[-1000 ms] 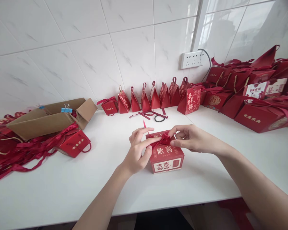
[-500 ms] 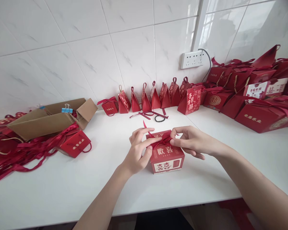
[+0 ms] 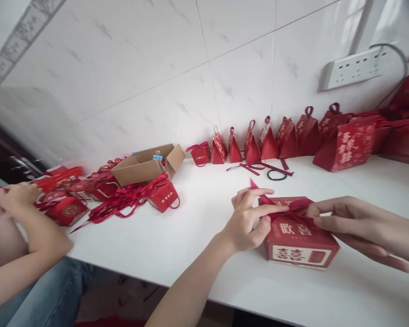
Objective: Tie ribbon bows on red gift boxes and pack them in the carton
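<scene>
A red gift box (image 3: 300, 238) with a pale printed panel stands on the white table in front of me. A dark red ribbon (image 3: 298, 205) lies in a bow over its top, one tail sticking up at the left. From the left, my left hand (image 3: 252, 220) pinches the ribbon, its fingertips at the bow. On the other side, my right hand (image 3: 354, 225) grips the bow's right part between thumb and index finger, the other fingers stretched out beside the box.
Several small red triangular boxes (image 3: 267, 141) line the wall. Ribbon scraps and a black ring (image 3: 276, 175) lie before them. An open cardboard box (image 3: 139, 172) and a ribbon pile (image 3: 126, 202) are farther left. Another person's arms (image 3: 23, 227) rest at the far left edge. A socket strip (image 3: 356, 68) hangs above.
The camera view has swung left, bringing another person's arms into sight and shifting everything rightward. Both my hands stay at the ribbon bow on the box.
</scene>
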Demonstrator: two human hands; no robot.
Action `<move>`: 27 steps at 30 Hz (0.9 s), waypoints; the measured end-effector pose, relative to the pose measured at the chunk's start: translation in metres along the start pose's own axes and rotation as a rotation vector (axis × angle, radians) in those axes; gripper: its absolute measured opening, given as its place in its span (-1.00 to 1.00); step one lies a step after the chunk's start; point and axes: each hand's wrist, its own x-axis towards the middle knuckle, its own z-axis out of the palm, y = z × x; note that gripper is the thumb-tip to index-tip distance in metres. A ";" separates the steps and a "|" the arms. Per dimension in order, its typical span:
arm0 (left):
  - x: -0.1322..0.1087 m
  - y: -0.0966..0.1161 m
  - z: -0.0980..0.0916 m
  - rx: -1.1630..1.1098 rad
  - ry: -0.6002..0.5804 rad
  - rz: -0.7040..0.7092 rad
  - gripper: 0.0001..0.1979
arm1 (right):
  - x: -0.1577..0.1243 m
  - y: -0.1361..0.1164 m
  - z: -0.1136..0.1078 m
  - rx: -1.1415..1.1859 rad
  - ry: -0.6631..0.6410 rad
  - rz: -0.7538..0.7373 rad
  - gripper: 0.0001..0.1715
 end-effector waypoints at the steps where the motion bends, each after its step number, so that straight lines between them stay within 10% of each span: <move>1: 0.000 0.000 0.000 -0.008 0.000 0.007 -0.61 | -0.001 -0.002 0.001 0.021 0.022 -0.015 -0.49; 9: 0.002 -0.008 0.000 -0.041 0.004 0.052 -0.60 | -0.004 -0.018 0.004 -0.028 0.167 -0.098 -0.51; 22: 0.002 -0.010 0.001 0.011 0.029 0.091 -0.62 | 0.002 -0.010 -0.001 0.279 0.027 -0.156 -0.61; 27: 0.002 -0.009 0.001 -0.021 0.200 0.046 -0.78 | 0.000 -0.013 0.000 0.081 0.141 -0.173 -0.40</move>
